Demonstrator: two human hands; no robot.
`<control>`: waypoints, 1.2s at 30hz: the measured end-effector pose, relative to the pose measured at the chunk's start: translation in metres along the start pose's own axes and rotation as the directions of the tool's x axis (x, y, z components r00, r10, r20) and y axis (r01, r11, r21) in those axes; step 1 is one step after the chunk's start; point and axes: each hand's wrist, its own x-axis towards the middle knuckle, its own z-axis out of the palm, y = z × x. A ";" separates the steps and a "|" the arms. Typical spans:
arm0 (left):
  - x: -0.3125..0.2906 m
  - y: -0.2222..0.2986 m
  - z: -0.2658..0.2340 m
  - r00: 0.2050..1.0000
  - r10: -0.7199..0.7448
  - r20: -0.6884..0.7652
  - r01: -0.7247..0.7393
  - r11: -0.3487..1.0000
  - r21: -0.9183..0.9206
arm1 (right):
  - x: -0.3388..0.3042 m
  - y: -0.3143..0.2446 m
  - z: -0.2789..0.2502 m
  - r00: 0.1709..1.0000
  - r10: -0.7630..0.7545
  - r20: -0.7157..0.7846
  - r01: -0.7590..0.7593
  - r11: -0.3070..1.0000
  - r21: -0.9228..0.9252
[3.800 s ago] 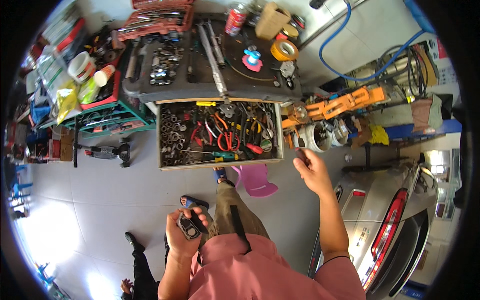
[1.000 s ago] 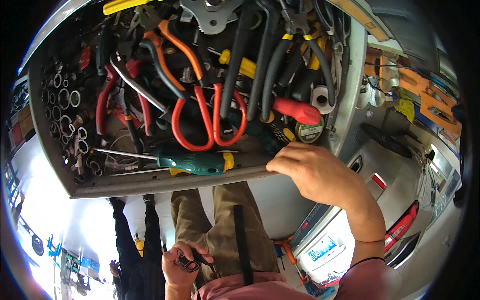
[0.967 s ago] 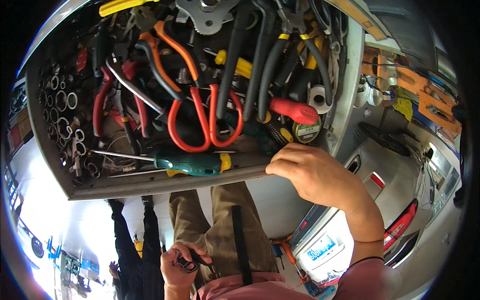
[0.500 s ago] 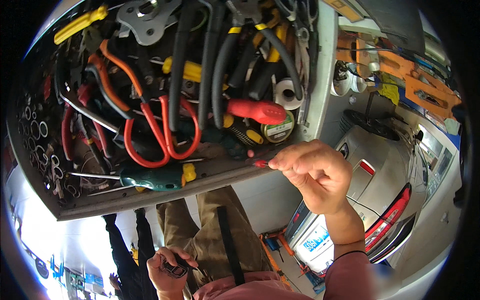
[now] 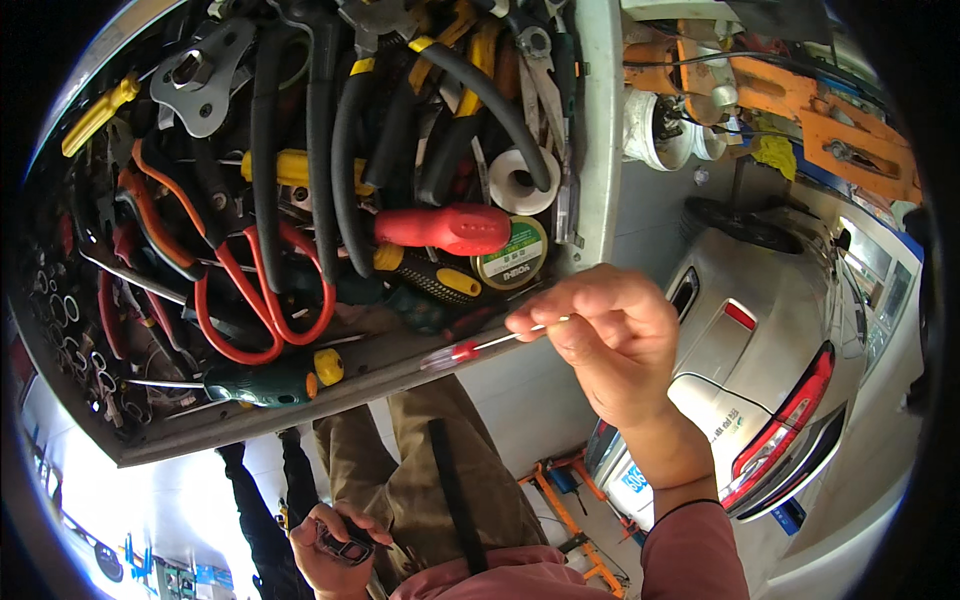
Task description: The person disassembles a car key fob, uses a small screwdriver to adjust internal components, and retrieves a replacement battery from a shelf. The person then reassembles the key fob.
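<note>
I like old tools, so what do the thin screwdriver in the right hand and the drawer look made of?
Thin screwdriver: bright, straight shaft, probably plated steel; see-through handle, so likely glossy clear plastic. Drawer: likely metal, judging by its thin wall, with a dull grey finish, possibly paint.

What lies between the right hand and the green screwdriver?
A small red-and-clear screwdriver, its shaft pinched in the right hand, its handle toward the green screwdriver; the head view shows it.
</note>
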 end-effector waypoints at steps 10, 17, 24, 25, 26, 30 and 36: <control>0.002 -0.003 -0.017 0.983 -0.079 0.164 0.098 0.989 -0.111 | 0.022 -0.002 0.057 0.923 -0.171 0.346 0.338 0.791 -0.510; 0.003 0.001 -0.023 0.978 -0.113 0.175 0.128 0.989 -0.080 | 0.022 0.022 0.118 0.912 0.266 0.311 0.193 0.390 -0.900; 0.002 0.003 -0.015 0.981 -0.096 0.170 0.101 0.995 -0.026 | -0.013 0.048 0.171 0.987 0.056 0.153 0.084 0.629 -0.772; -0.005 0.003 -0.015 0.967 0.150 0.204 -0.230 0.857 0.462 | -0.015 0.050 0.185 0.984 0.018 0.178 0.120 0.672 -0.731; -0.012 0.003 -0.015 0.895 0.385 0.223 -0.381 0.403 0.832 | -0.011 0.054 0.194 0.983 0.025 0.181 0.126 0.626 -0.769; 0.000 0.008 -0.007 0.994 -0.050 0.100 0.051 0.999 -0.007 | 0.001 0.060 0.196 0.969 0.116 0.216 0.140 0.462 -0.876; -0.001 0.009 -0.022 0.996 -0.063 0.070 0.072 0.989 -0.128 | -0.022 0.037 0.150 0.980 0.106 0.170 0.086 0.541 -0.837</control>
